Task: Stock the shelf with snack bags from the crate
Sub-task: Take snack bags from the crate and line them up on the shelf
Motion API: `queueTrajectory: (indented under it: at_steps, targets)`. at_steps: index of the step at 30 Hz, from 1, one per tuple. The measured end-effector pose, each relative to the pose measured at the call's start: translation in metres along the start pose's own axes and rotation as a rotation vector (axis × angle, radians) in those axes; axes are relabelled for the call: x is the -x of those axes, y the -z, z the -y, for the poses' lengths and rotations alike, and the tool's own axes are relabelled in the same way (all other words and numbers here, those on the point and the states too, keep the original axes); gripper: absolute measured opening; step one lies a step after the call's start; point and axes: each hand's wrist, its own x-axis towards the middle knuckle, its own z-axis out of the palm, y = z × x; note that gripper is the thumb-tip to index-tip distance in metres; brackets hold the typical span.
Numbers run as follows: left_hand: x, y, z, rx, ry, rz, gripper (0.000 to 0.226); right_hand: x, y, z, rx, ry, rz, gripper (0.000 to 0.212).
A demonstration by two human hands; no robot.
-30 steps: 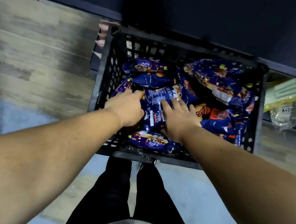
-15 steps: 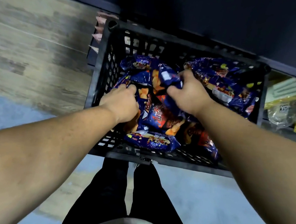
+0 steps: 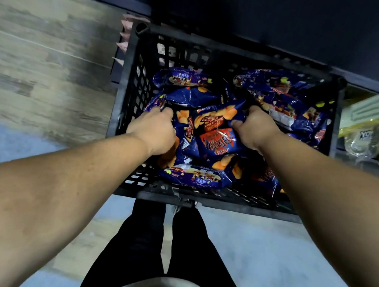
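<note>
Left hand (image 3: 153, 132) and right hand (image 3: 257, 127) both grasping blue snack bags (image 3: 217, 134) (orange chip print) down inside the black crate (image 3: 127, 104).

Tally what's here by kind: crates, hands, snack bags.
crate: 1
hands: 2, the left hand and the right hand
snack bags: at least 8; they overlap, so the exact count is unclear
Total: at least 11

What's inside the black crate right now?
The black crate holds a heap of blue snack bags. The left hand and right hand grip bags in the middle. Whatever lies beneath the heap is covered.
</note>
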Motion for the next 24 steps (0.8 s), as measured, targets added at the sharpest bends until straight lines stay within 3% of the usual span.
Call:
queueTrajectory:
  at_steps: [4,7,11,13,15,18,21,24]
  targets:
    - [-0.001,-0.006,0.003,0.017,0.043,0.039,0.043,-0.001,0.0,0.001,-0.082,-0.044,-0.048,0.05]
    - [-0.001,-0.009,0.003,0.021,0.055,0.051,0.039,0.008,0.003,0.009,-0.248,-0.136,0.058,0.065]
    - [-0.001,-0.008,0.004,0.017,0.067,0.053,0.04,0.015,0.002,0.015,-0.176,-0.124,0.225,0.097]
    - [-0.002,-0.009,0.003,0.019,0.062,0.049,0.04,0.016,-0.002,0.019,-0.122,-0.11,0.3,0.103]
    - [-0.002,-0.01,0.004,0.016,0.06,0.045,0.038,0.014,-0.007,0.022,-0.009,-0.071,0.285,0.099]
    - [-0.003,-0.009,0.005,0.02,0.068,0.046,0.041,0.011,-0.004,0.028,0.18,0.053,0.131,0.078]
    - [-0.003,-0.007,0.007,0.028,0.077,0.056,0.044,0.012,0.025,0.043,0.244,0.095,0.14,0.07]
    - [-0.003,-0.005,0.006,0.022,0.079,0.05,0.043,0.013,0.052,0.054,0.466,0.14,0.193,0.07]
